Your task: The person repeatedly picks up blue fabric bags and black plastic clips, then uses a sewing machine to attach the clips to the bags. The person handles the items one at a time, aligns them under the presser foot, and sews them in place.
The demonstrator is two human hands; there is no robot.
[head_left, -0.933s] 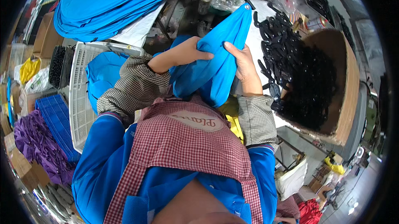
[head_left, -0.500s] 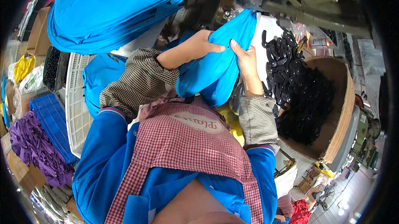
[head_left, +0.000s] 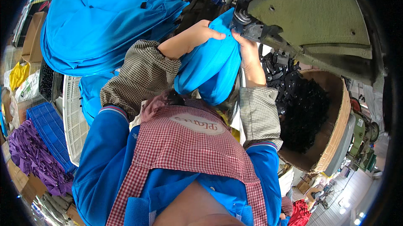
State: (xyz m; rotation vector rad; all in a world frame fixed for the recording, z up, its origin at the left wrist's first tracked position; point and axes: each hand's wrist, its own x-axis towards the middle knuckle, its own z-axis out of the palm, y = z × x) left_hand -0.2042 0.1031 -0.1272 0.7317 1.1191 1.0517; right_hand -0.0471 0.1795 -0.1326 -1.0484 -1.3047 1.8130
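A folded piece of bright blue fabric (head_left: 209, 68) hangs between my two hands. My left hand (head_left: 194, 38) pinches its left edge, with the thumb lying toward a small dark spot on the cloth. On the right edge, my right hand (head_left: 248, 54) grips the same fabric between thumb and fingers; its fingertips are partly hidden behind the cloth and a machine part. The upper end of the fabric lies by the metal head (head_left: 247, 22) of a green machine (head_left: 312, 12). Whether the head touches the cloth I cannot tell.
A large heap of blue fabric pieces (head_left: 109, 20) is at the upper left. Right of my right forearm, a cardboard box (head_left: 336, 142) holds many small black parts (head_left: 304, 113). At the left stand a white plastic basket (head_left: 72, 121), a blue crate (head_left: 50, 131) and purple fabric (head_left: 35, 157).
My view has shifted, and the green machine now fills more of the upper right. Both hands, still gripping the blue fabric, are now beside the machine's metal head.
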